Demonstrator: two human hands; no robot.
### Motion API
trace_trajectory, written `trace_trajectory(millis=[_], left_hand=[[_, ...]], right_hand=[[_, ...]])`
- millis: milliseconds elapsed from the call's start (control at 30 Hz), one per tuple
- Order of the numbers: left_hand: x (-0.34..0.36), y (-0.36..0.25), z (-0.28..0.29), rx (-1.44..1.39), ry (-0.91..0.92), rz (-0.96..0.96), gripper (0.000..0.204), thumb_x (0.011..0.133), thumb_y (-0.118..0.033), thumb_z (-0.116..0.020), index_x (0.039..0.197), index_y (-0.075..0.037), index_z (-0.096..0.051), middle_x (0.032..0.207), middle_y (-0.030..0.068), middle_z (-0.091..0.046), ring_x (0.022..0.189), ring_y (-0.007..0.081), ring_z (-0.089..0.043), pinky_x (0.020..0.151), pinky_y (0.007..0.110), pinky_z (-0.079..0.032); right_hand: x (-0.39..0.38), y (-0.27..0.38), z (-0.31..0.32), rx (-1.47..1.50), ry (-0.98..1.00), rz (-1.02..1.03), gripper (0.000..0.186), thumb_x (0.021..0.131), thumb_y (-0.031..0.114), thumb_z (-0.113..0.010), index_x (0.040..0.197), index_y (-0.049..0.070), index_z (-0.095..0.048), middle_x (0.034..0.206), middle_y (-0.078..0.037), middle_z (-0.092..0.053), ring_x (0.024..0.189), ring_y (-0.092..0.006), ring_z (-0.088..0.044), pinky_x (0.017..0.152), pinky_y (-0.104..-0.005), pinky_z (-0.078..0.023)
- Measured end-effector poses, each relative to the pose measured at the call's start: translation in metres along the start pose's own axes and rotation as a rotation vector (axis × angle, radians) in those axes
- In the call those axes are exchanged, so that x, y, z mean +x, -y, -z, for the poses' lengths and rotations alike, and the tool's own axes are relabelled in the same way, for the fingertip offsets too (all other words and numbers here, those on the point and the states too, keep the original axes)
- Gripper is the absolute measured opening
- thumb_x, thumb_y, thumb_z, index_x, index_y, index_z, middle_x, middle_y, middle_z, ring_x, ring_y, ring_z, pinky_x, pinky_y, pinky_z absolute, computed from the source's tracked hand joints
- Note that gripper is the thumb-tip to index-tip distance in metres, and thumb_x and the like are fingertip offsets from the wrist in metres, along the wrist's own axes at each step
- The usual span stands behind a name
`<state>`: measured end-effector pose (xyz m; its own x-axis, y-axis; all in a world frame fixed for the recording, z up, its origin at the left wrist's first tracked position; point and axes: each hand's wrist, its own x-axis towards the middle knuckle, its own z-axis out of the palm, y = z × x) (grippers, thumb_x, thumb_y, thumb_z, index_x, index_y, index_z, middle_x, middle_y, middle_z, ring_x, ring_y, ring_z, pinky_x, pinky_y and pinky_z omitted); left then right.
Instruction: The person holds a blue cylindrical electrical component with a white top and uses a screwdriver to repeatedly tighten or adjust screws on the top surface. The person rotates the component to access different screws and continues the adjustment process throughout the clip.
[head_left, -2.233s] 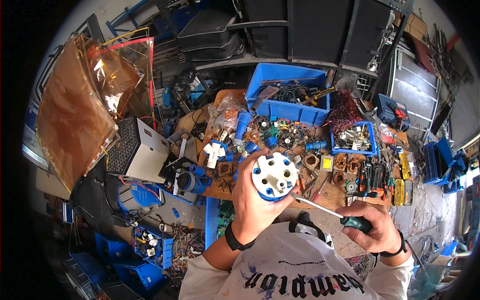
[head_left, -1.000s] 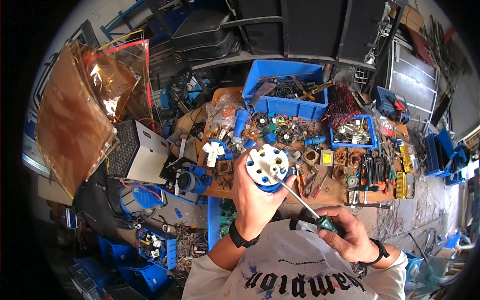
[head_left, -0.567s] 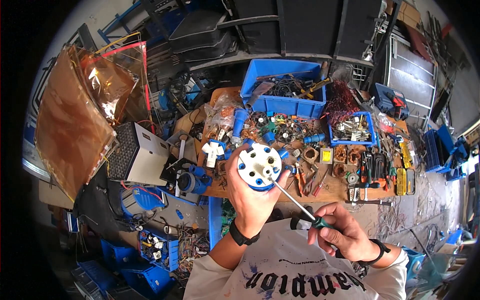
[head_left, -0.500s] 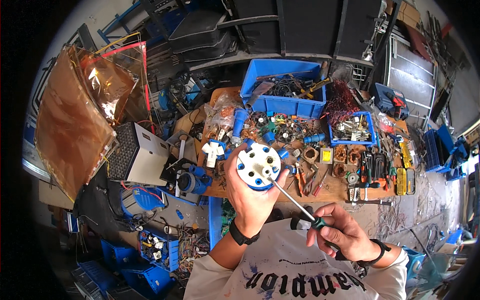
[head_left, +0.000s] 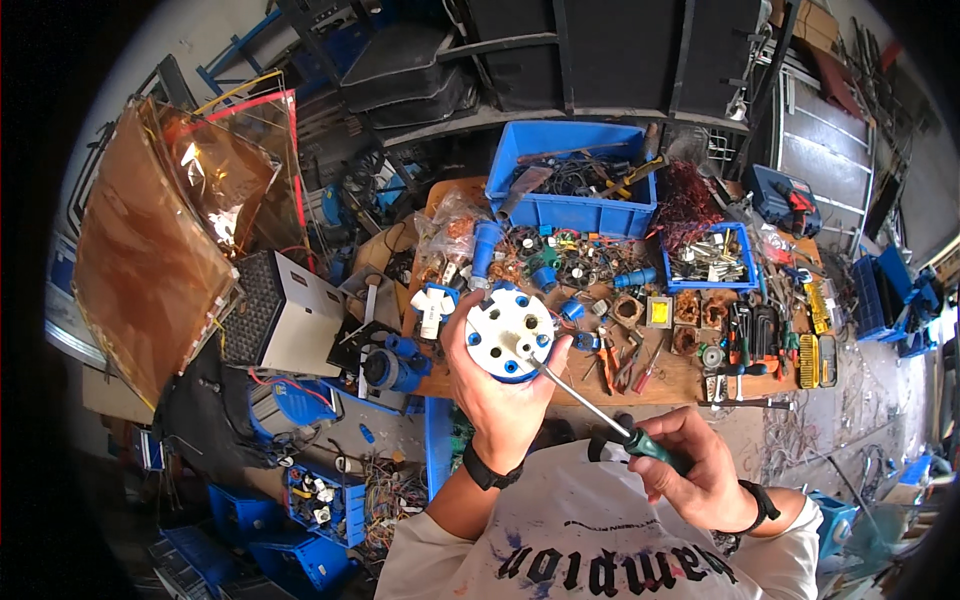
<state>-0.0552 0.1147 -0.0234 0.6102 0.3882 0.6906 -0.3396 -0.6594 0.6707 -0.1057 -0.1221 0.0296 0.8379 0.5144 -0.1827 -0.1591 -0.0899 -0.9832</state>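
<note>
My left hand (head_left: 500,410) is closed round a round connector (head_left: 497,340) with a white, holed face and a blue body, holding it face up above the table's front edge. My right hand (head_left: 695,470) grips the green handle of a screwdriver (head_left: 585,400), whose long metal shaft slants up to the lower right part of the white face, at one of the openings near its middle. Whether the tip is inside the opening is too small to tell.
The wooden table (head_left: 480,390) carries blue fittings, wires, pliers, tools, a large blue bin (head_left: 570,212) and a smaller tray of metal parts (head_left: 708,280). A boxy white unit (head_left: 305,320) and copper-coloured sheets (head_left: 135,260) stand left; blue crates (head_left: 305,560) lie lower left, others (head_left: 870,310) right.
The screwdriver has moved left and up from beside the connector to its white face. My left hand has shifted left with the connector; my right hand has moved left and regripped the handle.
</note>
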Motion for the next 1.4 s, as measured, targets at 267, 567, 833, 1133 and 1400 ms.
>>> trace_trajectory(millis=[267, 567, 833, 1133, 1400], left_hand=[[0.007, 0.004, 0.004, 0.016, -0.066, -0.115, 0.099, 0.063, -0.015, -0.099, 0.139, -0.001, -0.038, 0.141, 0.0237, -0.050, 0.123, 0.0366, -0.055, 0.104, 0.047, -0.047], [0.013, 0.006, 0.007, 0.040, -0.136, -0.204, 0.101, 0.063, -0.018, -0.099, 0.140, 0.000, -0.037, 0.139, 0.0230, -0.050, 0.127, 0.0363, -0.053, 0.108, 0.049, -0.043], [0.021, 0.011, 0.008, 0.060, -0.179, -0.233, 0.101, 0.062, -0.020, -0.099, 0.140, -0.001, -0.038, 0.140, 0.0221, -0.050, 0.127, 0.0368, -0.052, 0.109, 0.050, -0.042], [0.022, 0.013, 0.010, 0.042, -0.187, -0.223, 0.100, 0.062, -0.019, -0.099, 0.139, -0.002, -0.039, 0.140, 0.0217, -0.049, 0.128, 0.0369, -0.051, 0.109, 0.050, -0.041], [0.024, 0.016, 0.010, 0.063, -0.207, -0.213, 0.101, 0.060, -0.017, -0.100, 0.140, -0.001, -0.039, 0.140, 0.0214, -0.049, 0.128, 0.0360, -0.051, 0.109, 0.049, -0.042]], right_hand=[[0.003, 0.002, -0.002, -0.020, 0.075, -0.028, 0.034, 0.103, 0.020, -0.062, 0.127, -0.004, -0.055, 0.091, -0.007, -0.074, 0.064, -0.0095, -0.062, 0.062, -0.0266, -0.053], [0.009, -0.008, -0.009, -0.044, 0.056, 0.197, 0.046, 0.091, 0.008, -0.077, 0.126, -0.001, -0.048, 0.105, -0.009, -0.068, 0.093, -0.0133, -0.070, 0.072, -0.0268, -0.055], [0.009, 0.000, -0.006, 0.042, 0.091, 0.027, 0.027, 0.102, 0.015, -0.063, 0.118, -0.004, -0.055, 0.089, -0.007, -0.069, 0.066, -0.0084, -0.061, 0.060, -0.0232, -0.050], [0.016, 0.005, -0.018, 0.012, -0.024, 0.122, 0.029, 0.099, 0.020, -0.070, 0.116, -0.002, -0.061, 0.097, -0.006, -0.071, 0.083, -0.0069, -0.066, 0.070, -0.0232, -0.053], [0.012, 0.002, -0.002, -0.018, 0.121, -0.073, 0.029, 0.099, 0.013, -0.068, 0.120, -0.002, -0.055, 0.101, -0.009, -0.070, 0.076, -0.0095, -0.066, 0.065, -0.0228, -0.051]])
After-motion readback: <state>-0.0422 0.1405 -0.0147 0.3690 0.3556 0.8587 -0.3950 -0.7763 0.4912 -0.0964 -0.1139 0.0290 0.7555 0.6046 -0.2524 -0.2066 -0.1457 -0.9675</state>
